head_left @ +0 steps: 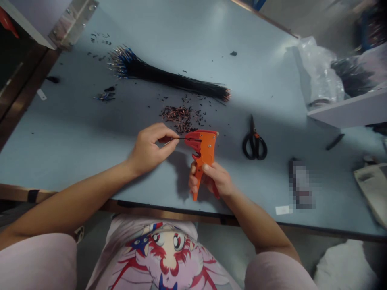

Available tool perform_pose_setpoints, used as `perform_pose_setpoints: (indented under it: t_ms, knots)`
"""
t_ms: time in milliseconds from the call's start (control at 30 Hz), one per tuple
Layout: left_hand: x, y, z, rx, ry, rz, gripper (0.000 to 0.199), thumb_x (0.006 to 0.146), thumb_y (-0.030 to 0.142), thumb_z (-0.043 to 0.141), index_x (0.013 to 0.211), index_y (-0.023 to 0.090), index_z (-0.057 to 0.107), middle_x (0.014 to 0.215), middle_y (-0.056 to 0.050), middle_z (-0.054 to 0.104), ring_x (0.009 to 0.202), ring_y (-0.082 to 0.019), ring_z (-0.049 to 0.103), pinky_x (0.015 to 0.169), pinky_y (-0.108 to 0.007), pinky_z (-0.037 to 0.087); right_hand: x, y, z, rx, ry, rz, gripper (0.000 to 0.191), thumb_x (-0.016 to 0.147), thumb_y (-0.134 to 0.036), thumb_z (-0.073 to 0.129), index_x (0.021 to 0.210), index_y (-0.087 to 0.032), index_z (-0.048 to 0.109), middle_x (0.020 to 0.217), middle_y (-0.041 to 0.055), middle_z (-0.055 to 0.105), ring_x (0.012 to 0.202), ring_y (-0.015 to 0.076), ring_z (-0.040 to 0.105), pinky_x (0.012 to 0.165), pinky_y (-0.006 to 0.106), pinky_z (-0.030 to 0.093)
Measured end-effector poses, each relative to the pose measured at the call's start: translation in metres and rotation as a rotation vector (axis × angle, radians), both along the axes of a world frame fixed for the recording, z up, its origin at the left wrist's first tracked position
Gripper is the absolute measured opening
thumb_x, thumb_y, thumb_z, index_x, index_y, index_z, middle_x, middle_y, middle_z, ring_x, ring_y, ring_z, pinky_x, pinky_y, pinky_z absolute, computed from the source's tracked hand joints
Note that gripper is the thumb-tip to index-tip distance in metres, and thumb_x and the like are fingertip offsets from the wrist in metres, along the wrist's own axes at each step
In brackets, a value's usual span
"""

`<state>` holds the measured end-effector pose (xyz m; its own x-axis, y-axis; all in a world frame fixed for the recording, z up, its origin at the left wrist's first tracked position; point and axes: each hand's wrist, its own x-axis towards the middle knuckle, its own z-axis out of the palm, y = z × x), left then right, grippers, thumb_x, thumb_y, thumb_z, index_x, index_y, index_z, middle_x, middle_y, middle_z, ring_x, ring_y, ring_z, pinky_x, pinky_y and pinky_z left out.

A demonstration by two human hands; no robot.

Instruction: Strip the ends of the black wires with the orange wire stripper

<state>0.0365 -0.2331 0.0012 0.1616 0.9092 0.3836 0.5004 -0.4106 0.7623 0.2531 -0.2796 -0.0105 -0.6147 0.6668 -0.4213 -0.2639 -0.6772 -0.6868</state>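
My right hand (211,177) is wrapped round the handles of an orange and red wire stripper (207,147), held upright near the table's front edge. Between thumb and forefinger, my left hand (154,147) pinches a thin black wire (182,138), whose end lies in the tool's red jaws. Just beyond the jaws is a pile of short copper and black scraps (179,117). Farther back lies a long bundle of black wires (172,78), with blue and metal ends at the left and bare copper ends at the right.
Black-handled scissors (254,145) lie to the right of the tool, and a blurred-out object (302,185) is beyond them. Clear plastic bags (320,74) stand behind a pale divider (350,108) at the right. Small loose terminals (104,96) lie at the left.
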Motion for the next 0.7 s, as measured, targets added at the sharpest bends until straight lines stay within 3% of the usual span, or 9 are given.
perform_pose_setpoints:
  t_ms: [433, 700]
  knots:
    - [0.0000, -0.0009, -0.0030, -0.004, 0.044, -0.027, 0.008, 0.079, 0.013, 0.056, 0.074, 0.016, 0.062, 0.066, 0.000, 0.056, 0.063, -0.012, 0.050, 0.062, -0.026, 0.040, -0.0077, -0.0025, 0.0026, -0.050, -0.031, -0.025, 0.040, 0.081, -0.052, 0.062, 0.079, -0.013, 0.054, 0.057, -0.0003, 0.057, 0.042, 0.0136, 0.054, 0.043, 0.030, 0.050]
    - [0.0030, -0.0026, -0.0051, -0.001, 0.035, -0.033, 0.010, 0.080, 0.013, 0.055, 0.073, 0.016, 0.061, 0.065, 0.000, 0.055, 0.063, -0.012, 0.050, 0.062, -0.026, 0.040, -0.0096, -0.0029, 0.0010, -0.083, 0.005, -0.085, 0.041, 0.081, -0.054, 0.060, 0.073, -0.015, 0.052, 0.048, -0.0033, 0.052, 0.031, 0.0086, 0.042, 0.033, 0.023, 0.043]
